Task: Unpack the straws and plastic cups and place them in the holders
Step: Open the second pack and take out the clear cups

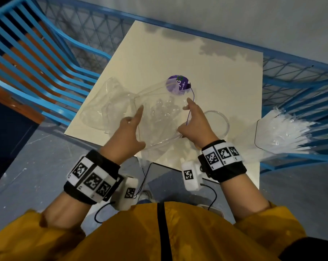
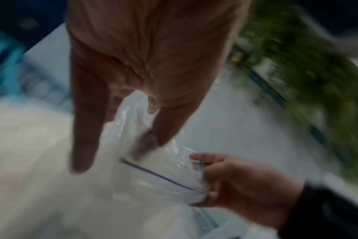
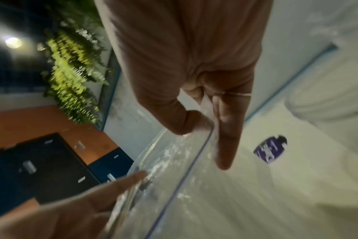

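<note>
A clear plastic bag (image 1: 159, 119) with a thin dark strip along its edge is stretched between both hands over the cream table (image 1: 206, 72). My left hand (image 1: 134, 129) pinches the bag's left edge with thumb and fingers, index finger straight out. My right hand (image 1: 189, 117) pinches the right edge the same way. In the left wrist view the bag (image 2: 131, 129) runs from my left fingers to my right hand (image 2: 225, 177). A round purple label (image 1: 178, 85) lies just beyond the bag. A bundle of wrapped white straws (image 1: 283, 132) fans out at the table's right edge.
Crumpled clear plastic wrap (image 1: 104, 106) lies left of the bag. A clear round container (image 1: 222, 122) stands right of my right hand. A blue slatted chair (image 1: 37, 63) is at the left and a blue mesh railing (image 1: 300, 87) borders the table behind and right.
</note>
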A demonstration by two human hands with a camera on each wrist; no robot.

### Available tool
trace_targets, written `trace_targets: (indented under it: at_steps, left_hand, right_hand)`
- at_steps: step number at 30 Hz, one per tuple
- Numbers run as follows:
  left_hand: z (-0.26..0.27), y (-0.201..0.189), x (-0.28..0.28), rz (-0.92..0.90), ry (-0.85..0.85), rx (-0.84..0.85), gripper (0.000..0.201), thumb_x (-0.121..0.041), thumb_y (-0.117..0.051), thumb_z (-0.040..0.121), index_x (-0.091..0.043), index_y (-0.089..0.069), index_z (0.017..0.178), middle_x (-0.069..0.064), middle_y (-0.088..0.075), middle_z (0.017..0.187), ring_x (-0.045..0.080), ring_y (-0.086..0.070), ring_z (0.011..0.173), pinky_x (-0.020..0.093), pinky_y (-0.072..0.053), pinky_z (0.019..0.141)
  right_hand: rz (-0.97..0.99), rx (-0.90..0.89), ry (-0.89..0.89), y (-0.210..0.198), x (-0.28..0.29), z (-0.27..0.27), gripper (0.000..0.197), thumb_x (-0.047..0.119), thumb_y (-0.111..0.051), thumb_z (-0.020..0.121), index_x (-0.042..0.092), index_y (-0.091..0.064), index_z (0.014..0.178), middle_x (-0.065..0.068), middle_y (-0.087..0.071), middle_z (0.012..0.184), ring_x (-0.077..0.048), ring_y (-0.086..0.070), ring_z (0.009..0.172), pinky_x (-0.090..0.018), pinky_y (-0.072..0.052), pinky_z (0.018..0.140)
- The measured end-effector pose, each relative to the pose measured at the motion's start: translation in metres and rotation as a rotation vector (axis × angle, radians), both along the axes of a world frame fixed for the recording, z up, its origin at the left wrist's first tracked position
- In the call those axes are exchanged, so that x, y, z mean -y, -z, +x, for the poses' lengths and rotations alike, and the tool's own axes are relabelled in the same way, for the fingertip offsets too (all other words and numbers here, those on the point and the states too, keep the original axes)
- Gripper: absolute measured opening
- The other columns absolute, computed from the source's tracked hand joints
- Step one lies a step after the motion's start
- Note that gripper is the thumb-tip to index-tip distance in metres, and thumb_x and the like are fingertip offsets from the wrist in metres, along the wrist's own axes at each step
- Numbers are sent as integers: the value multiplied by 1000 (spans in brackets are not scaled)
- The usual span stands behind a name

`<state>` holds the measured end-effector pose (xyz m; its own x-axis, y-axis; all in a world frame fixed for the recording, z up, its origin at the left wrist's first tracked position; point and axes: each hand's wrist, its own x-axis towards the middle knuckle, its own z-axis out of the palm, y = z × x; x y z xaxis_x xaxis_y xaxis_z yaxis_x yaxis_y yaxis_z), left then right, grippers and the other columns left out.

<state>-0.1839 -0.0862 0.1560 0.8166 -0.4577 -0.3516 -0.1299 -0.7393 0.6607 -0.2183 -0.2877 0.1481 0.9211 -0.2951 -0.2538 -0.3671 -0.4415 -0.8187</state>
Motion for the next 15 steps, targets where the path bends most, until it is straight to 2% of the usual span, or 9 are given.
trace_targets:
  at_steps: [2,3,5,7,8,9,11,13,15]
  left_hand:
    - [0,13,-3,-177,-20,-147,97,10,-54,83,-31,2,151,6,-18,152,23,-51,120,18,-44,80]
    - [2,18,-6,-239,-32,-173,100,13,-54,81,-28,5,151,0,-14,154,23,-47,125,16,-45,78]
    - [5,26,-12,-239,-4,-140,116,9,-68,74,-25,14,149,-7,-10,156,16,-38,131,14,-46,79]
    - [10,33,-17,-176,4,-65,136,-7,-85,62,-22,21,147,-6,-10,154,6,-21,134,18,-33,100]
    - [12,36,-17,-174,-15,-51,143,-12,-89,57,-22,21,147,-5,-9,154,5,-17,134,21,-25,105]
    - [15,40,-17,-200,-39,-68,146,-12,-91,53,-24,21,147,-4,-6,154,7,-18,136,24,-24,107]
    - [23,46,-13,-296,-91,-168,147,-6,-90,52,-28,21,146,-4,3,157,19,-32,136,29,-35,105]
    - [30,52,-7,-314,-78,-235,146,-1,-87,56,-31,25,145,-7,11,159,24,-43,130,30,-45,96]
    - [36,57,0,-261,9,-258,146,0,-85,60,-30,32,142,-5,-1,159,21,-45,126,26,-46,91]
  right_hand:
    - [128,-16,-35,7,-2,-3,97,-7,-63,73,20,-8,148,-3,-30,146,-30,-56,112,-41,-52,92]
    - [188,-24,-63,10,-1,-5,102,-8,-64,73,23,-3,148,0,-24,150,-27,-60,107,-39,-52,92]
    - [227,-84,-154,14,3,-8,109,-10,-64,74,29,7,147,5,-15,154,-21,-65,93,-33,-54,86]
    - [166,-163,-254,17,3,-10,116,-9,-66,73,31,15,146,0,-12,156,-23,-65,99,-34,-55,84]
    - [141,-201,-294,19,1,-10,119,-9,-67,73,32,18,145,-1,-9,157,-21,-64,98,-31,-55,82]
    - [124,-223,-315,23,-1,-8,120,-9,-68,73,31,20,144,-2,-7,158,-19,-64,95,-28,-55,80]
    - [105,-222,-315,32,-5,-4,122,-10,-70,71,30,20,144,-7,-15,157,-22,-63,90,-33,-54,84]
    - [84,-201,-326,43,-8,1,128,-6,-76,65,24,19,145,-12,-18,155,-27,-57,109,-36,-47,98]
    - [42,-203,-389,53,-11,6,138,4,-85,58,21,21,144,-6,-3,159,-21,-30,138,-26,-28,111]
